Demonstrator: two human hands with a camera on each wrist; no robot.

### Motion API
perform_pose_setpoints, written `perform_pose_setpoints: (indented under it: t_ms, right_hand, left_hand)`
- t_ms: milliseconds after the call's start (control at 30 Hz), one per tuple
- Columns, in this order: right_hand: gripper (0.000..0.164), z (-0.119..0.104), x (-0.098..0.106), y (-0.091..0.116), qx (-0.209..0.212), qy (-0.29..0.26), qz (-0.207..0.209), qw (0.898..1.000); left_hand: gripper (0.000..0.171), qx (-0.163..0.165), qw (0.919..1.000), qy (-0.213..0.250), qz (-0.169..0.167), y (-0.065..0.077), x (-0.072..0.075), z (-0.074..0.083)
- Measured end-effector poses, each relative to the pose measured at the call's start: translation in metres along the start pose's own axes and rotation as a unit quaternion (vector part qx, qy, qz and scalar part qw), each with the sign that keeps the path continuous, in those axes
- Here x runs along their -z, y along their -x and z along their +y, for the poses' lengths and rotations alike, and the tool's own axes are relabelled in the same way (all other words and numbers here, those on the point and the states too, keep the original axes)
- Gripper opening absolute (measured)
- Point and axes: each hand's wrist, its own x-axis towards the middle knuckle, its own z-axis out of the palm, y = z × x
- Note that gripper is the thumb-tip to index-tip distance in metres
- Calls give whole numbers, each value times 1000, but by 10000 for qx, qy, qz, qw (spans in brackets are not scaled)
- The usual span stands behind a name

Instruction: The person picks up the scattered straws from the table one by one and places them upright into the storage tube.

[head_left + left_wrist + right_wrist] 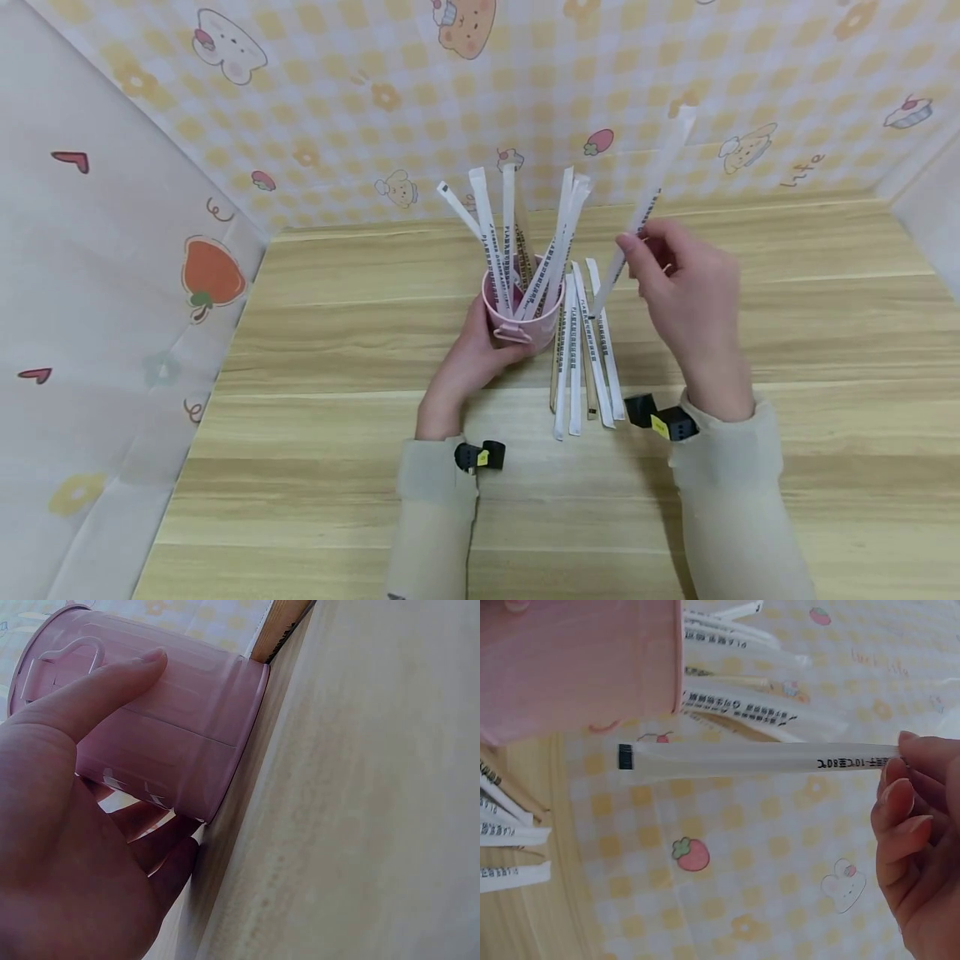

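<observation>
A small pink bucket (543,333) stands on the table with several paper-wrapped straws (480,185) fanning out of its top. My left hand (474,357) grips the bucket from its left, thumb across the front near the wire handle (96,651) and fingers round the far side in the left wrist view. To the right of the bucket, my right hand (693,287) pinches one wrapped straw (664,162) between thumb and fingers. That straw (727,760) is tilted, its lower end over the loose straws in the head view and its upper end pointing up and right.
Several more wrapped straws (574,371), white and brown, lie side by side on the wooden table (330,467) just right of the bucket. Behind the table rises a yellow checked backdrop (300,108); a pale wall sheet (90,275) borders the left.
</observation>
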Motion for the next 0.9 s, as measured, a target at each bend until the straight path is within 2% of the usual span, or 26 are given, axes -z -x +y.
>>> perform_pose_setpoints:
  t_ms: [267,400,600,900]
  right_hand:
    - [21,-16,6,-1,256,-717,795,9939]
    - [19,-21,6,-2,361,-965,925,9904]
    - [16,-23,-1,-1,576,-882,622,9925]
    - [21,-18,-16,3,793,57,-228,9966]
  left_hand:
    - [103,-59,10000,40,-23,0,0,0]
    - [104,-31,10000,35,-12,0,0,0]
    - [102,-47,10000,45,-26,0,0,0]
    - [102,-83,9999,68,-51,-1,0,-1]
